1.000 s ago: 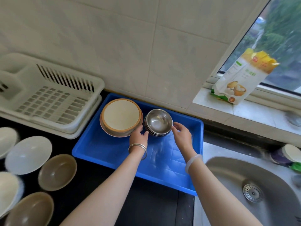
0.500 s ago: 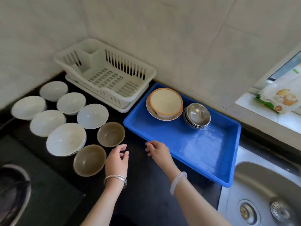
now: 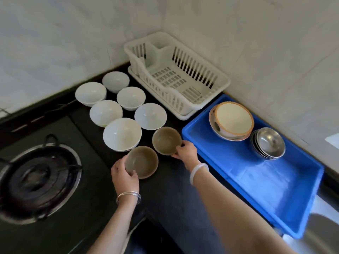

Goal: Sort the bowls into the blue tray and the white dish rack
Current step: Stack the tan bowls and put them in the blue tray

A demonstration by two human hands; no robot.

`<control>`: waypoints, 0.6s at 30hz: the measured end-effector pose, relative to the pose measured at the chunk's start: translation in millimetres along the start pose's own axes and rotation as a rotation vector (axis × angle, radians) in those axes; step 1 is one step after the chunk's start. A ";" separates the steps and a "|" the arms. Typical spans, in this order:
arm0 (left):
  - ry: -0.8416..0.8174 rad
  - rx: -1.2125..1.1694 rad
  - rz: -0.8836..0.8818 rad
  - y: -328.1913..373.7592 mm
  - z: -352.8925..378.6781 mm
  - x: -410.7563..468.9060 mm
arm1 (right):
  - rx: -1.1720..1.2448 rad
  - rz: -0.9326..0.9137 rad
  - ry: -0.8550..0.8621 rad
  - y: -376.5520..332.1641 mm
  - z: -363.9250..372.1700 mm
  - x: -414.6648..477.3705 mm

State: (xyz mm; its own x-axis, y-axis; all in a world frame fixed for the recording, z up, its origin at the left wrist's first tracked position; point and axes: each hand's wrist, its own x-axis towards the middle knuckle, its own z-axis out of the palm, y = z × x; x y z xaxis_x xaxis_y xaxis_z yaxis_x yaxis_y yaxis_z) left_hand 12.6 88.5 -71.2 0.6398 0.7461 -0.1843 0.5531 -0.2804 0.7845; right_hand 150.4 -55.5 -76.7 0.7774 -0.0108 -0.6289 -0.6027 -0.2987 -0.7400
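We saw the left hand [image 3: 124, 176] curled round the left edge of the nearer brown bowl [image 3: 145, 162], and the right hand [image 3: 185, 150] gripping the right side of the farther brown bowl [image 3: 165, 139]. Both bowls were dull olive-brown and sat on the black counter [image 3: 179, 198], just left of the blue tray [image 3: 266, 182]. The tray held cream bowls [image 3: 233, 118] and steel bowls [image 3: 269, 142]. White bowls [image 3: 122, 133] stood near the white dish rack [image 3: 183, 77].

Pale tiled walls [image 3: 256, 43] meet in a corner beyond the left hand [image 3: 124, 177]. Black countertop [image 3: 168, 197] lies under it, a gas burner [image 3: 36, 180] to its left.
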 end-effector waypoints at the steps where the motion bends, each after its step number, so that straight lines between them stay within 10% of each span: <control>1: -0.013 -0.020 -0.038 -1.7 -0.3 2.7 | 0.023 -0.009 0.016 -1.4 -1.2 -2.7; 18: -0.169 -0.380 -0.327 -11.4 0.4 21.8 | -0.353 -0.179 -0.052 1.0 24.4 -68.6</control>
State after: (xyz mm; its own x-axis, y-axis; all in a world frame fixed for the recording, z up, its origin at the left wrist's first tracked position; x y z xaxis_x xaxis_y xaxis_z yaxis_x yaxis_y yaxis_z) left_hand 20.4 107.7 -84.4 0.5611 0.6412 -0.5235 0.5255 0.2127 0.8238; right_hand 92.0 -31.8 -40.2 0.8489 0.1163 -0.5155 -0.3531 -0.6009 -0.7171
